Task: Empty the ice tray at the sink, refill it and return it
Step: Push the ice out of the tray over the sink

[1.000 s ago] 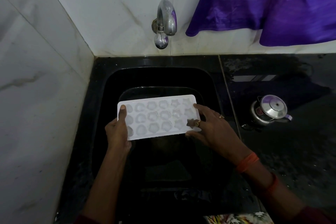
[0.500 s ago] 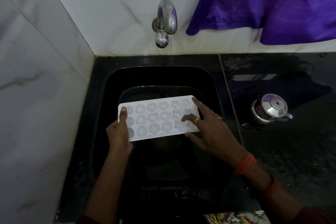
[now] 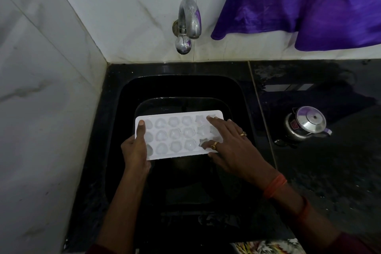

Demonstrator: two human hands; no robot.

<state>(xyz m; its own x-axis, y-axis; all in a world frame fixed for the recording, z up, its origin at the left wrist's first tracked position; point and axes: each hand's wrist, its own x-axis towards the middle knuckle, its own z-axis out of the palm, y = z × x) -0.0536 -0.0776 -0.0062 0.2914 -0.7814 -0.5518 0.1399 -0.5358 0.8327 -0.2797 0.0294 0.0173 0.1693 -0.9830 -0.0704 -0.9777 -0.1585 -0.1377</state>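
Since half a second ago the right hand (image 3: 233,144) is found shifted slightly inward over the ice tray (image 3: 175,136), its longest fingertip now laid on the far right corner cavity rather than at the rim. No other shift is noted in the tray, which is held roughly level above the black sink (image 3: 237,97), below the tap (image 3: 188,24).

The tray's left end is gripped by the left hand (image 3: 135,150): the thumb is laid straight along the top face, while the other fingers are hidden beneath the tray. The right hand's fingers are spread and mostly straight over the right end. One ringed finger is bent onto a star-shaped cavity in the near row. The thumb is seen at the near edge, but whether it is tucked under cannot be told.

What is held in the pale cavities cannot be made out. The sink's bottom is lost in darkness, and only a rounded dark outline is traced behind the tray. A steel kettle (image 3: 307,125) is set on the wet black counter (image 3: 329,171), well apart. A purple cloth (image 3: 299,6) is cut off by the upper right edge, and both forearms by the lower edge.
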